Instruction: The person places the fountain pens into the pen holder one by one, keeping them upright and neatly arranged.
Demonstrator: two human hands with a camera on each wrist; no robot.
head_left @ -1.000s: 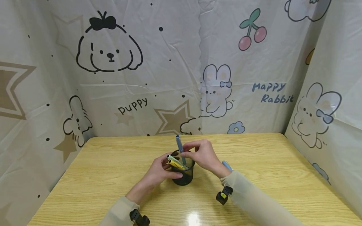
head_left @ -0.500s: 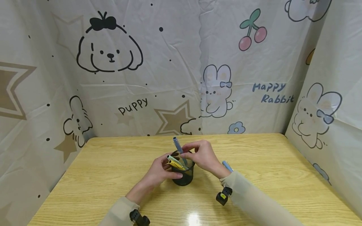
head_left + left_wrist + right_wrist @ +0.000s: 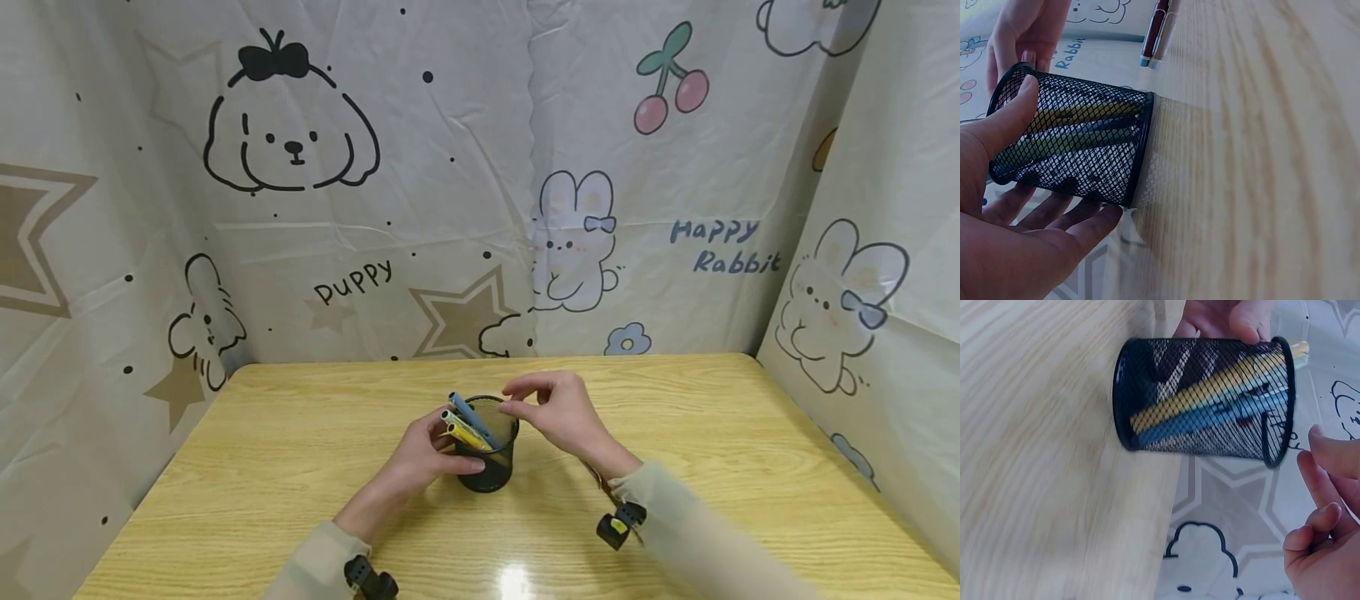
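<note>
Wood-grain table (image 3: 300,467) carries a black mesh pen cup (image 3: 487,454) at its middle, grasped by the left hand (image 3: 423,454); blue and yellow pens (image 3: 468,425) lean inside. Just beyond, the right hand (image 3: 558,412) hovers released, holding nothing. Behind, the cartoon backdrop (image 3: 450,167) reads "Puppy" and "Happy Rabbit".

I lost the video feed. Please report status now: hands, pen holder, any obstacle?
Left hand grips the mesh pen holder. Right hand empty, beside the rim. Blue pen inside with two others. Nothing in the way.
</note>
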